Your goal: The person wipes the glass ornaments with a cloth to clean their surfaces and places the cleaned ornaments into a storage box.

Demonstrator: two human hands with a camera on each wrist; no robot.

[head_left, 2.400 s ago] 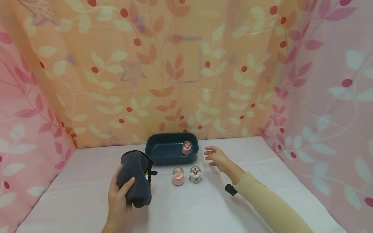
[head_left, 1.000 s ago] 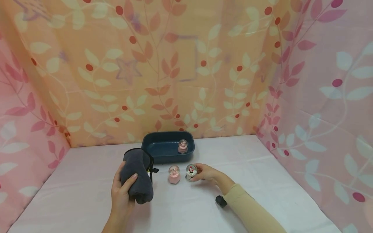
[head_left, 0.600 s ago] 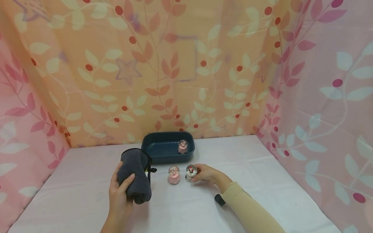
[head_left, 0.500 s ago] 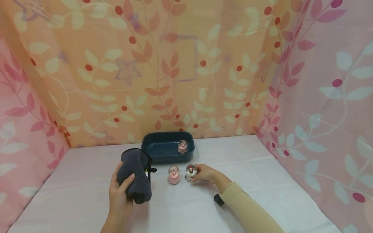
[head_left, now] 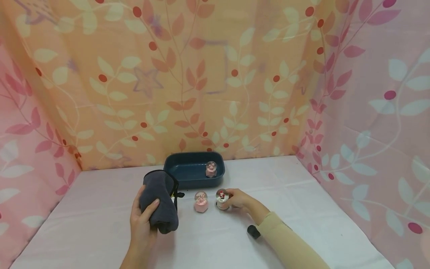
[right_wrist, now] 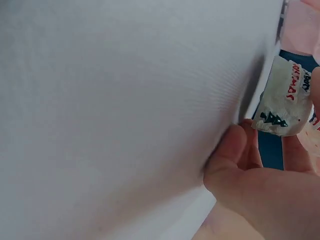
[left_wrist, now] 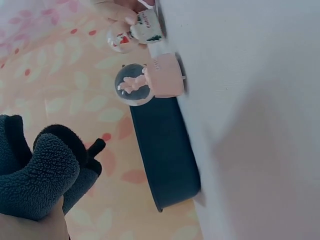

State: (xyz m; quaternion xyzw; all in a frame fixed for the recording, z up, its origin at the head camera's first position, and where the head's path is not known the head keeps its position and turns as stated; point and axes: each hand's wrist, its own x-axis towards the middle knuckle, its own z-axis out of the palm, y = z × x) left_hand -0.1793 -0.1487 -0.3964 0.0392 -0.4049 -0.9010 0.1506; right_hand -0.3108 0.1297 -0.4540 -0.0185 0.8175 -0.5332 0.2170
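My left hand (head_left: 142, 220) grips a rolled dark grey cloth (head_left: 158, 201) with black edging and a black cord end, held up left of the tray. The thumb lies across its near side. My right hand (head_left: 240, 200) pinches a snow globe (head_left: 222, 198) with a Santa figure and a white base, reaching in from the right. In the right wrist view the white base (right_wrist: 282, 97) leans, with the fingers around its lower side. A pink snow globe (head_left: 201, 202) stands just left of it on the table, its pink base (left_wrist: 165, 76) facing the left wrist view.
The dark blue tray (head_left: 191, 184) stands at the back against the patterned curtain (head_left: 201, 93); another pink snow globe (head_left: 211, 170) sits in its right end. A white cloth covers the table (head_left: 111, 209). A small black object (head_left: 253, 232) shows beside the right sleeve.
My right hand has come from beside the tray to the Santa snow globe and taken hold of it. Over the last half second that globe has tipped and shifted slightly right. The grey cloth has barely moved.
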